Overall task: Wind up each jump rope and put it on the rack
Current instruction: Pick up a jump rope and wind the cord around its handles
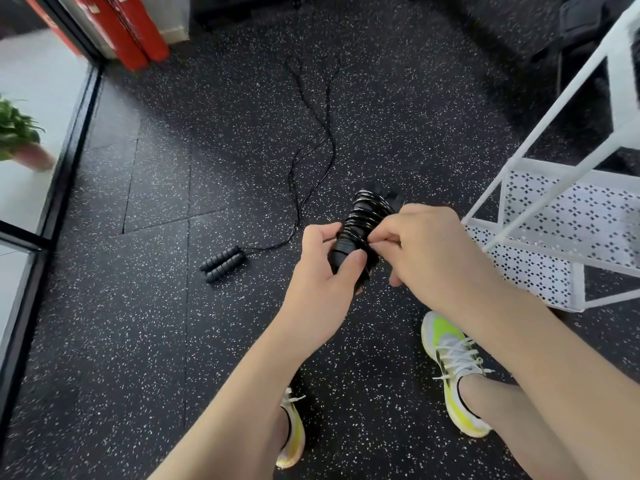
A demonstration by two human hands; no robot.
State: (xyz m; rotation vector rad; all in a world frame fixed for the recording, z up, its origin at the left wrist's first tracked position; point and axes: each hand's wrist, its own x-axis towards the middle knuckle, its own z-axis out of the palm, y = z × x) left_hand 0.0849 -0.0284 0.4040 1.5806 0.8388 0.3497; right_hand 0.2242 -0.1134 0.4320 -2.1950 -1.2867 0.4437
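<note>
Just right of the frame's centre, the left hand (320,271) is gripping the lower end of a wound jump rope (363,226), thumb pressing across the black handles, while the right hand (429,251) is pinching the cord against the coils (its fingertips are partly hiding the last turns). The bundle is being held in the air above the speckled black floor (138,341), tilting up toward the right. A second jump rope (304,174) is lying unwound on the floor in the middle of the frame, its two handles (223,263) resting side by side left of the hands and its cord snaking away toward the top. The white rack (540,237) with perforated shelves is standing at the right edge, just beside the right hand. Two yellow-and-white shoes (453,372) are showing at the bottom, red cylinders (138,32) are leaning at the upper left, and a blurred green plant (17,129) is sitting at the left edge.
</note>
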